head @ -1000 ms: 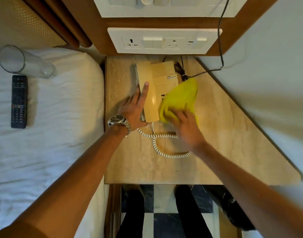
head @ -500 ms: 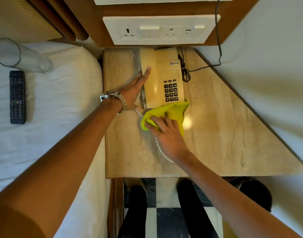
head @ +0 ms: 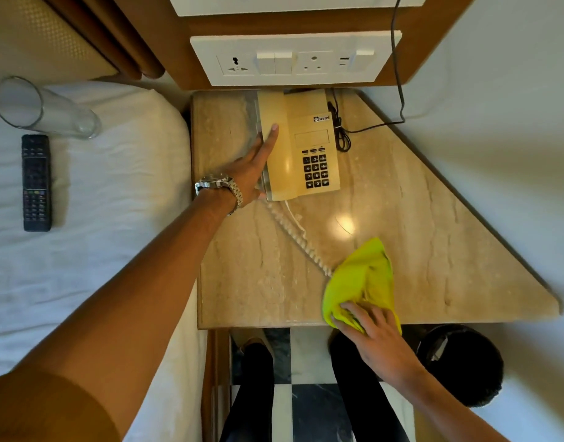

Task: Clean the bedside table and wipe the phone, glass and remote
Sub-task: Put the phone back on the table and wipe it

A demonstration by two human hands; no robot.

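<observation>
A beige corded phone (head: 309,145) sits at the back of the marble bedside table (head: 434,237). My left hand (head: 253,169) lies flat against the handset's left side, fingers stretched out. My right hand (head: 371,327) presses a yellow cloth (head: 362,275) onto the table's front edge. The coiled cord (head: 295,232) runs from the phone to under the cloth. On the bed to the left lie a clear glass (head: 41,108), on its side, and a black remote (head: 36,182).
A white socket and switch panel (head: 293,60) is on the wall behind the phone. A black cable (head: 398,90) hangs down to the table's back right. A dark bin (head: 459,362) stands on the floor at the right, beside my legs (head: 354,393). White bedding (head: 98,218) fills the left.
My right hand has dragged the yellow cloth from the phone's front edge down to the table's front edge. The phone has slid toward the wall, with my left hand staying on it.
</observation>
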